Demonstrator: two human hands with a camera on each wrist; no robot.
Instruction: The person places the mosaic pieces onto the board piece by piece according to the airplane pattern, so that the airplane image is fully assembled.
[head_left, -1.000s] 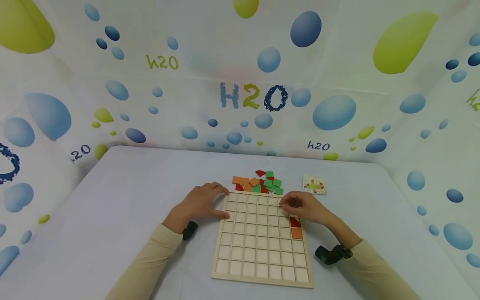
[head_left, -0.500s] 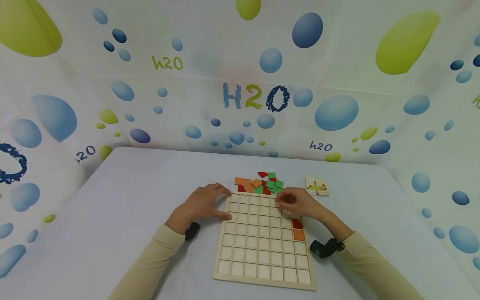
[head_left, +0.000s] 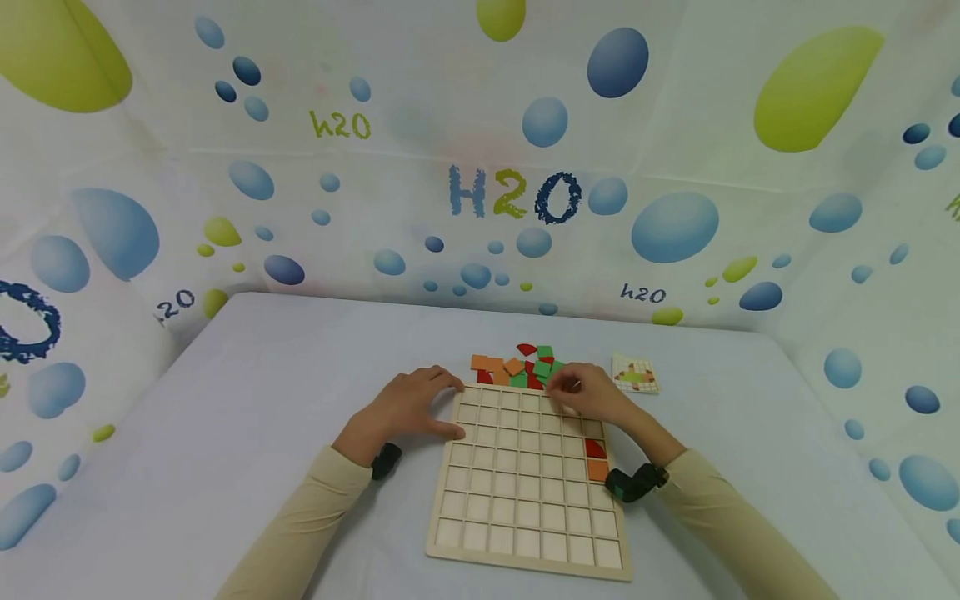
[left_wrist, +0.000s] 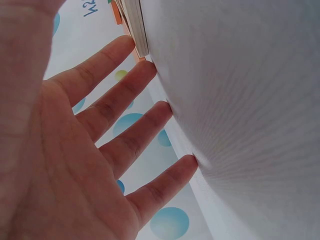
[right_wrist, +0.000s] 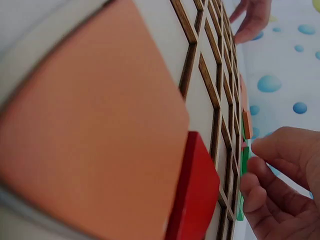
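Note:
A pale wooden grid board (head_left: 506,461) lies on the table. My left hand (head_left: 405,404) is at its upper left corner, thumb at the left edge. In the left wrist view the fingers (left_wrist: 127,140) are spread, tips down at the white cloth and the board's edge. Over the board's upper right corner is my right hand (head_left: 596,393), fingers bent, tips close to the loose tiles; no piece shows between them. In the right-hand column sit a red quarter-round piece (head_left: 595,449) and, below it, an orange square tile (head_left: 597,471). Both loom large in the right wrist view.
Beyond the board's far edge lies a heap of loose pieces: orange tiles (head_left: 479,362), green tiles (head_left: 542,369) and red quarter-rounds (head_left: 527,349). A small pattern card (head_left: 635,375) lies to the right of them. A printed cloth (head_left: 420,150) hangs behind the table.
My right hand has moved left and away from me along the board's upper right, toward the loose tiles. The left hand keeps its place at the corner. The head view has shifted slightly.

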